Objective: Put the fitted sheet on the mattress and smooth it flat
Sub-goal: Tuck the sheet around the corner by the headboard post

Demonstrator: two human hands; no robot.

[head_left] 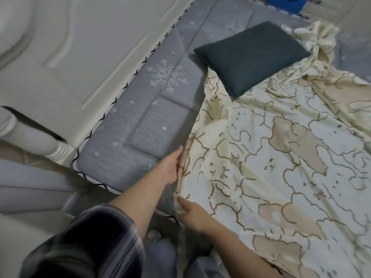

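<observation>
Gripping the fitted sheet [271,157] edge, left hand [170,169] and right hand [192,213] are closed on fabric; it should be drawn over the bare mattress [140,125] corner.

cream bear-print sheet [271,157] lies rumpled, partly covering grey mattress [152,121].

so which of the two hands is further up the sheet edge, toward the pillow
The left hand: it holds the sheet edge over the grey mattress, closer to the dark pillow. The right hand pinches the edge lower, at the mattress's near side.
</observation>
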